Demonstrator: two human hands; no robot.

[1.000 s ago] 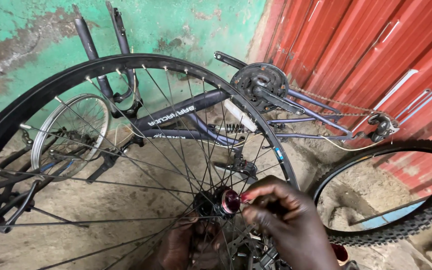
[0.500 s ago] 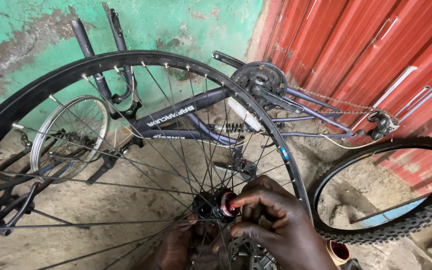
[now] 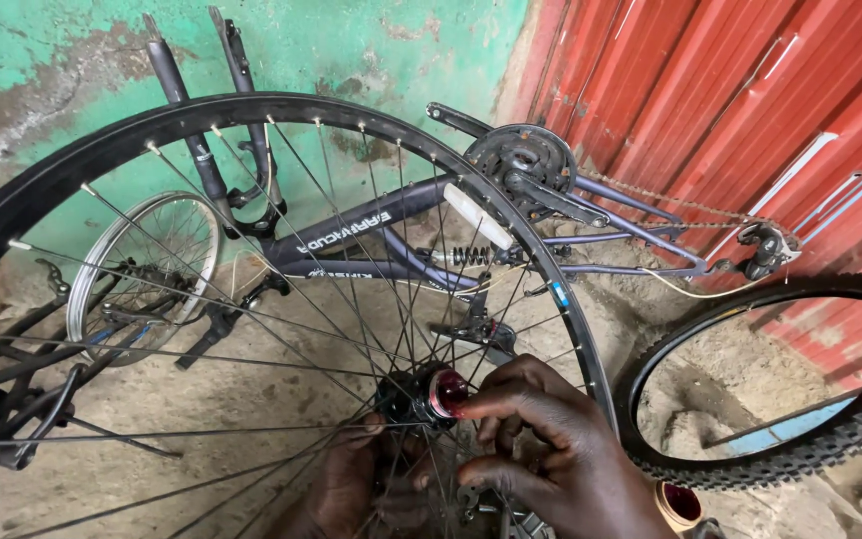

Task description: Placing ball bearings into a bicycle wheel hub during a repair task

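Both hands [image 3: 471, 459] on the spoked wheel's [image 3: 281, 120] hub [image 3: 429, 395].

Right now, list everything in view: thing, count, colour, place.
Spoked wheel: one, black rim without a tyre, upright in the foreground.
Hub: one, dark with a red end, wheel centre.
Bicycle frame: one, dark purple, upside down behind the wheel.
Small wheel: one, silver rim, left by the green wall.
Knobby tyre: one, black, lower right.
Metal sheeting: red, right.
Left hand: behind the spokes under the hub.
Right hand: fingertips on the hub's red end.
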